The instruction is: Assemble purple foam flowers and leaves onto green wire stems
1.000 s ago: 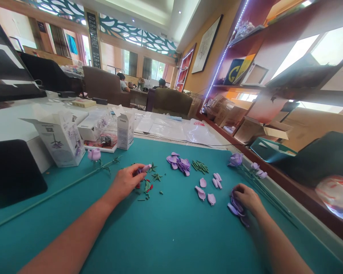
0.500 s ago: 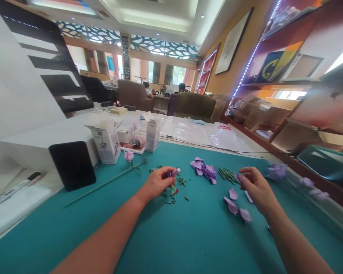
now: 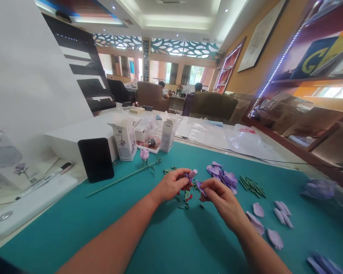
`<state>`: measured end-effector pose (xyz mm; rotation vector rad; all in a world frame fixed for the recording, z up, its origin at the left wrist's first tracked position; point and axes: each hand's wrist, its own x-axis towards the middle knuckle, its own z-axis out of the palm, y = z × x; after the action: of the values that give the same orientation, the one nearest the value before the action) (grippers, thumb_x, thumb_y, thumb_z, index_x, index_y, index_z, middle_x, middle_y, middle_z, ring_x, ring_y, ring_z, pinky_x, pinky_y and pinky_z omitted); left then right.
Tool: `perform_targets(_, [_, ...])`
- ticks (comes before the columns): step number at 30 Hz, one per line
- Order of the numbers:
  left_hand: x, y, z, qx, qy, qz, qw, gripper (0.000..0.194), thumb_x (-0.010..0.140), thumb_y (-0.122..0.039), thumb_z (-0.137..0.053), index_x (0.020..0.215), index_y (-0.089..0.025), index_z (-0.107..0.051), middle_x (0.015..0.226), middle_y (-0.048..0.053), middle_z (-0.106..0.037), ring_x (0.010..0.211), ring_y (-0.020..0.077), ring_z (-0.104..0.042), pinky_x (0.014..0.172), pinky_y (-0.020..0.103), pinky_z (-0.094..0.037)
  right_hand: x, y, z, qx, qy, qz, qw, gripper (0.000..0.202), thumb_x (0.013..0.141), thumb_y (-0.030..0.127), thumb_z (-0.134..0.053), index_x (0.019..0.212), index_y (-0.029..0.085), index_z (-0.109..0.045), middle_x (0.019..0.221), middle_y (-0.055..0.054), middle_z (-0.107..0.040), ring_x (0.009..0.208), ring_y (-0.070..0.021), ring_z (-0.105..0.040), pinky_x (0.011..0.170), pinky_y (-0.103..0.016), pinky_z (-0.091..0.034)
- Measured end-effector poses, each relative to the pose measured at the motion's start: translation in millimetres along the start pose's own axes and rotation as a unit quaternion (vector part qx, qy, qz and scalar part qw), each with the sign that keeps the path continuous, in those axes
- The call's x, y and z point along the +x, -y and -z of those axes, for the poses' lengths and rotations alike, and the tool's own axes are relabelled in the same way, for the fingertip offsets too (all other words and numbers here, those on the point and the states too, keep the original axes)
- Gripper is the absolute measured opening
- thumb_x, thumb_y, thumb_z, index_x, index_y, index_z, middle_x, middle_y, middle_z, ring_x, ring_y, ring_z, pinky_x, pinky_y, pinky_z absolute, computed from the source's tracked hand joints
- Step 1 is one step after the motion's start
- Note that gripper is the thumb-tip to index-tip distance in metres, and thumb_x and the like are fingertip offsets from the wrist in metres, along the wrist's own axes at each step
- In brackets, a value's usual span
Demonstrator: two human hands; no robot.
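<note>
My left hand pinches a small purple flower piece with a pale tip. Close on its right, my right hand grips a purple petal between thumb and fingertips; the two pieces look apart. Beneath the hands lie small green and red bits, partly hidden. Behind my right hand is a heap of purple petals, with a bundle of green stem pieces beside it. Loose lilac petals rest right of my forearm. A pink rosebud and a long green stem lie to the left.
A teal mat covers the table. Along its left and back stand a black tablet-like panel, an open white box and a narrower box. Plastic sheeting lies behind; a clear bag is at right. People sit far back.
My right hand has come left from beside the green pieces, bringing a purple petal close to my left hand. My left hand still holds its flower piece. The view has turned left.
</note>
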<state>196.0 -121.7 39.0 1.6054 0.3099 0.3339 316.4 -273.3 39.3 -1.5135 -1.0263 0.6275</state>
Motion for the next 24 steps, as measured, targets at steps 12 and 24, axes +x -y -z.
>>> perform_targets(12, [-2.2, -6.9, -4.8, -0.04, -0.005, -0.001, 0.999, 0.033, 0.077, -0.032, -0.06, 0.105, -0.015, -0.061, 0.077, 0.003, -0.064, 0.068, 0.0123, -0.059, 0.066, 0.025, -0.046, -2.9, -0.8, -3.0, -0.187, -0.086, 0.12, 0.971, 0.018, 0.083, 0.038, -0.058, 0.081, 0.021, -0.065, 0.072, -0.001, -0.062, 0.061, -0.0132, -0.052, 0.056, -0.024, -0.042])
perform_targets(24, [-2.0, -7.5, -7.0, -0.044, 0.001, 0.0, 0.999, 0.035, 0.074, -0.04, -0.064, 0.098, -0.015, -0.063, 0.072, 0.002, -0.06, 0.066, 0.0128, -0.057, 0.066, 0.027, -0.046, -2.1, -0.2, -0.8, -0.271, -0.1, 0.204, 0.935, 0.016, 0.088, 0.031, -0.054, 0.081, 0.022, -0.064, 0.074, -0.001, -0.064, 0.062, -0.0125, -0.056, 0.058, -0.021, -0.045])
